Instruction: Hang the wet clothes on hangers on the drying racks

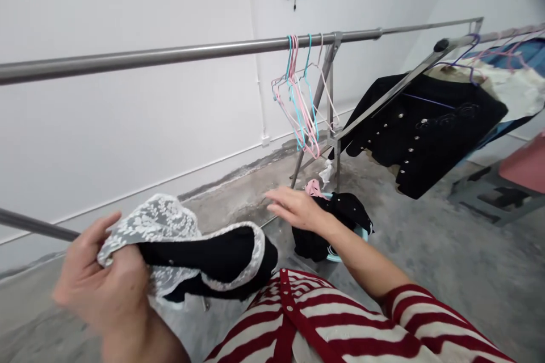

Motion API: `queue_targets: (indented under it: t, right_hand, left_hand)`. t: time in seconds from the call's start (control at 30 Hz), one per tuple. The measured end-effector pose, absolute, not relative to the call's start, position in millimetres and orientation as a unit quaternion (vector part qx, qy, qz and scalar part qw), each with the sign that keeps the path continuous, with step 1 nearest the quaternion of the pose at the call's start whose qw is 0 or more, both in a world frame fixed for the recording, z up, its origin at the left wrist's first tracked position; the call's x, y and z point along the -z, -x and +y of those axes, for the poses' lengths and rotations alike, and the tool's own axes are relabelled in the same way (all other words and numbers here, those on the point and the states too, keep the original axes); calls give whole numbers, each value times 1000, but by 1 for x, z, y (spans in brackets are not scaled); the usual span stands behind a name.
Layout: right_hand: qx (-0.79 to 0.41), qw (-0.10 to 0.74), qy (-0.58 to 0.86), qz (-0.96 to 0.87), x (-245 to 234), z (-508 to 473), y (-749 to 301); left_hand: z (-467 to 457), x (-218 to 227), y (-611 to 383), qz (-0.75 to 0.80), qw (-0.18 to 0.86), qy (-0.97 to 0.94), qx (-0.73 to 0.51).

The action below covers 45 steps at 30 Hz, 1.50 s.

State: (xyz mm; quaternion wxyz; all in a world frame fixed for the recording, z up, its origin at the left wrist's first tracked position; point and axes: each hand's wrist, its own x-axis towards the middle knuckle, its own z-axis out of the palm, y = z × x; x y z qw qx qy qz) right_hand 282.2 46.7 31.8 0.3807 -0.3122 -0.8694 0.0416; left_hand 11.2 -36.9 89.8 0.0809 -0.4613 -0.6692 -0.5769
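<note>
My left hand [106, 281] is closed on the edge of a black garment with a white lace collar [159, 218]. The garment's black fabric [183, 255] hangs in front of my body, and its lace-trimmed opening spreads to the right. My right hand [298, 208] is held out in the air with its fingers stretched, apart from the garment and holding nothing. Below and beyond it is a light blue basin [335, 257] heaped with black clothes [351, 208] and a pink piece of cloth [314, 187].
A metal rail [191, 52] crosses at chest height, carrying several pink, blue and white hangers [303, 105]. To the right, a black cardigan [426, 125] and other clothes hang on a second bar. A pink tub [525, 164] rests on a grey stool [481, 195].
</note>
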Motion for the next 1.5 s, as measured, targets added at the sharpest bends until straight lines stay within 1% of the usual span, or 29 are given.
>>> queue_targets:
  t: [0.07, 0.1, 0.17, 0.23, 0.33, 0.43, 0.53, 0.8, 0.97, 1.2, 1.3, 1.4, 1.5]
  right_hand:
    - [-17, 464, 341, -817, -53, 50, -299]
    - [0, 496, 359, -791, -65, 53, -308]
    - [54, 525, 409, -744, -89, 66, -322]
    - [119, 500, 476, -713, -112, 86, -330]
    - [193, 392, 585, -683, -138, 122, -329]
    - [221, 267, 661, -666, -154, 151, -324]
    - [235, 203, 693, -651, -160, 166, -322]
    - [235, 179, 716, -633, -157, 197, -329]
    - [250, 203, 721, -614, -153, 207, -335]
    - [256, 201, 702, -634, -151, 195, -339]
    - [203, 208, 705, -647, -151, 191, -343]
    - [141, 233, 688, -673, -149, 187, -349]
    - [139, 237, 648, -710, -144, 183, -356]
  left_hand:
    - [-38, -88, -9, -689, 103, 420, 582]
    - [-37, -86, -8, -700, 97, 413, 575]
    - [-32, -77, -5, -720, 63, 425, 545]
    - [-25, -68, 0, -743, 34, 433, 509]
    - [-18, -58, 8, -784, 12, 435, 441]
    - [-17, -57, 17, -812, 5, 435, 389]
    - [-20, -58, 25, -827, -20, 420, 374]
    - [-28, -54, 37, -848, -50, 383, 363]
    - [-29, -52, 41, -858, -91, 384, 328]
    - [-26, -54, 34, -860, -138, 370, 322]
    - [-25, -54, 32, -863, -143, 369, 314]
    - [-24, -51, 32, -863, -143, 375, 305]
    - [-21, -48, 34, -862, -133, 388, 298]
